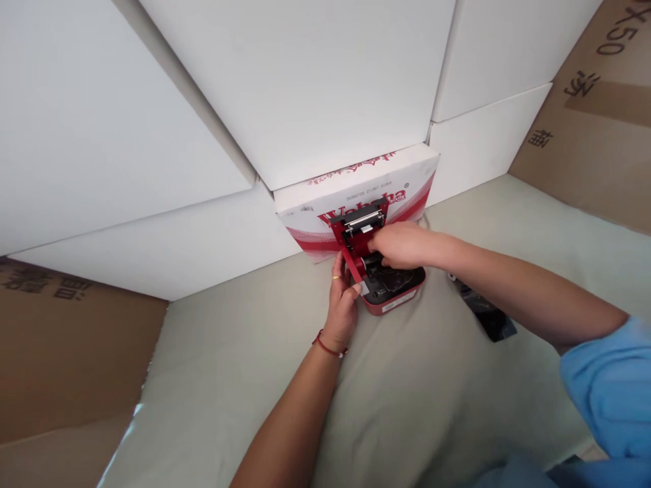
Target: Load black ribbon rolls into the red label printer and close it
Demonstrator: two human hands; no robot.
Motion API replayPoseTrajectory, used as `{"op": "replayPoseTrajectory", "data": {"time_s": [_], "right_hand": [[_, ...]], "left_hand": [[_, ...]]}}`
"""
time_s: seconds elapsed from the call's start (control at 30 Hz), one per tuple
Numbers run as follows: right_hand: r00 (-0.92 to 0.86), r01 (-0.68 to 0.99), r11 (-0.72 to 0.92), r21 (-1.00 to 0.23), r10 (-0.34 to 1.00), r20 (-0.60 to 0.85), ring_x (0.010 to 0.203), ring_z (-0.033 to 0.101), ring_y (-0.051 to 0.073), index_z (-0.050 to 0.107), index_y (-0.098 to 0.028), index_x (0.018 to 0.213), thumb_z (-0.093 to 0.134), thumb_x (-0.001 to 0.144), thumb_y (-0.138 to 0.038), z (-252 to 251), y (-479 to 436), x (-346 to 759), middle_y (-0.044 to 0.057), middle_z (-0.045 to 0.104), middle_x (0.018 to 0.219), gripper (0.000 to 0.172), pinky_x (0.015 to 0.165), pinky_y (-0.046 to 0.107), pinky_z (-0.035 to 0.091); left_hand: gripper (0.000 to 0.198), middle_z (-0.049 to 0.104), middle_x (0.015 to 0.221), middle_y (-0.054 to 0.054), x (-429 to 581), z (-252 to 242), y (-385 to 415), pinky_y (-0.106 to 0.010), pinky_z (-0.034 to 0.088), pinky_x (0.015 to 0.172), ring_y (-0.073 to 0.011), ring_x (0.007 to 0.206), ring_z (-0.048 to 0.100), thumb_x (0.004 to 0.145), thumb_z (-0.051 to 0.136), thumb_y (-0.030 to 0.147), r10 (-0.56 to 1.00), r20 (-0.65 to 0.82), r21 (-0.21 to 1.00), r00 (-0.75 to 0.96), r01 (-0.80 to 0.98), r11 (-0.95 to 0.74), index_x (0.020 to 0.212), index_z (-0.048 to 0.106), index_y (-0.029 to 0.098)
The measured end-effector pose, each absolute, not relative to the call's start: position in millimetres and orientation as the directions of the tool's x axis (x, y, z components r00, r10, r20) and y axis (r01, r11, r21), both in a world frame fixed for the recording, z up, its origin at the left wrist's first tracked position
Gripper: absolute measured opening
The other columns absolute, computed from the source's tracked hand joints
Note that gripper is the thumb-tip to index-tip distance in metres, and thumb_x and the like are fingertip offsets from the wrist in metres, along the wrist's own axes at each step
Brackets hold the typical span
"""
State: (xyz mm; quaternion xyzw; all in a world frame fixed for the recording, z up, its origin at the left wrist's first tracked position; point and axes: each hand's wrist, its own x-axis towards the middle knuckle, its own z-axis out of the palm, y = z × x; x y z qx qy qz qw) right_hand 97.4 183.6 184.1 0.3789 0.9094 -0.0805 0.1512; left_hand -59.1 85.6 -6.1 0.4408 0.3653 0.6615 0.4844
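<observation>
A red and black label printer point(394, 279) stands in front of a white carton with its lid point(362, 220) raised, showing a roller and a black inside. My left hand point(343, 298) grips the printer's left side, thumb on the near edge and fingers behind it. Over the open inside, my right hand point(404, 244) has its fingers curled and pointing down into the printer. Whatever those fingertips pinch, if anything, is hidden behind the hand.
A white carton with red lettering point(300, 215) is right behind the printer, against white panels point(305, 81). Brown cardboard stands at the left point(71, 352) and right point(600, 129). A black packet point(491, 315) lies on the pale green cloth point(224, 359), under my right forearm.
</observation>
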Motion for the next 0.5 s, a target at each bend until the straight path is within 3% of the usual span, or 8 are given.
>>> {"op": "replayPoseTrajectory", "data": {"time_s": [0.07, 0.17, 0.27, 0.4, 0.5], "right_hand": [[-0.733, 0.675, 0.722, -0.153, 0.633, -0.247, 0.106, 0.083, 0.031, 0.087, -0.022, 0.127, 0.079, 0.096, -0.016, 192.9, 186.5, 122.0, 0.012, 0.089, 0.121, 0.033, 0.083, 0.036, 0.059], [-0.854, 0.482, 0.724, -0.493, 0.513, -0.081, 0.094, 0.08, 0.022, 0.087, -0.025, 0.126, 0.077, 0.101, -0.026, 214.2, 194.8, 179.9, 0.005, 0.089, 0.117, 0.027, 0.081, 0.032, 0.059], [-0.87, 0.423, 0.57, -0.704, 0.474, -0.138, 0.104, 0.081, 0.021, 0.088, -0.025, 0.134, 0.072, 0.106, -0.05, 228.6, 200.6, 243.0, 0.004, 0.088, 0.125, 0.04, 0.089, 0.032, 0.059], [-0.796, 0.577, 0.346, -0.74, 0.439, -0.416, 0.105, 0.082, 0.024, 0.089, -0.021, 0.133, 0.076, 0.1, -0.058, 204.3, 189.6, 282.2, 0.008, 0.089, 0.12, 0.051, 0.09, 0.033, 0.061], [-0.766, 0.633, 0.444, -0.634, 0.474, -0.433, 0.086, 0.081, 0.023, 0.093, -0.024, 0.111, 0.076, 0.096, -0.058, 165.0, 168.2, 274.6, 0.005, 0.089, 0.1, 0.041, 0.079, 0.031, 0.063]], "left_hand": [[0.093, 0.055, 0.18, -0.006, -59.1, -4.4, 85.4, -0.052, 0.04, 0.143, -0.0358, 0.171, 0.048, 0.09, 0.085, 0.061, 0.963, 0.233, 0.909, -0.139, -0.32, -0.266, 0.172, 0.048, 0.039], [0.093, 0.053, 0.181, -0.006, -58.8, -2.4, 85.2, -0.052, 0.039, 0.143, -0.0358, 0.171, 0.048, 0.09, 0.085, 0.061, 0.963, 0.223, 0.915, -0.15, -0.309, -0.26, 0.172, 0.049, 0.039], [0.094, 0.054, 0.181, -0.008, -57.7, -1.2, 85.7, -0.051, 0.045, 0.139, -0.0366, 0.169, 0.051, 0.088, 0.086, 0.062, 0.963, 0.204, 0.914, -0.174, -0.318, -0.251, 0.17, 0.051, 0.036], [0.094, 0.055, 0.18, -0.009, -56.8, -0.6, 87.3, -0.051, 0.047, 0.137, -0.0374, 0.168, 0.051, 0.085, 0.088, 0.063, 0.961, 0.2, 0.907, -0.192, -0.335, -0.256, 0.168, 0.054, 0.035], [0.093, 0.053, 0.181, -0.008, -57.6, -0.5, 87.7, -0.052, 0.044, 0.139, -0.0369, 0.169, 0.049, 0.085, 0.088, 0.062, 0.962, 0.206, 0.903, -0.176, -0.344, -0.257, 0.168, 0.053, 0.036]]}}
